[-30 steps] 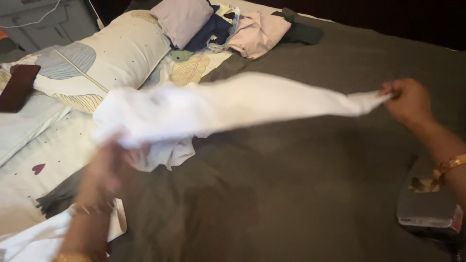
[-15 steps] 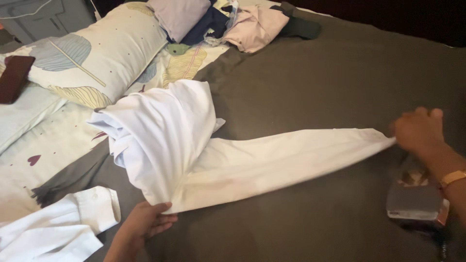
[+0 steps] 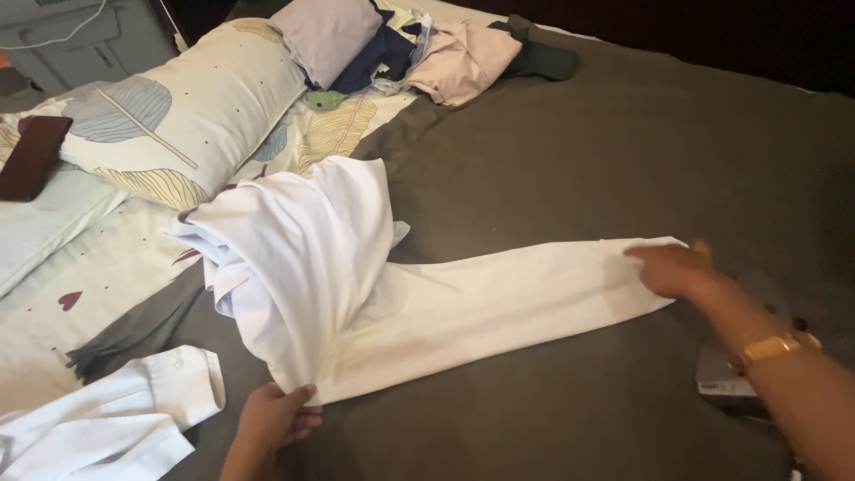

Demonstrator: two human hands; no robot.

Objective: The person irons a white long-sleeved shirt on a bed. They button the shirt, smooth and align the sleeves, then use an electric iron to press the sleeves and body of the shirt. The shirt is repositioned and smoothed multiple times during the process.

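Dark olive bedding covers the bed (image 3: 579,134), where a white cotton long-sleeved shirt (image 3: 356,276) now lies flat instead of hanging stretched in the air as a second ago. The left hand (image 3: 272,419) pinches the hem nearest the body, while the right hand (image 3: 670,267), fingers loosened, has let go of the far cuff and presses flat on it beside a grey box-shaped device (image 3: 726,374).

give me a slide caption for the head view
Left hand pinches the near edge of a white shirt while right hand presses its outstretched sleeve flat on a dark grey bedspread.
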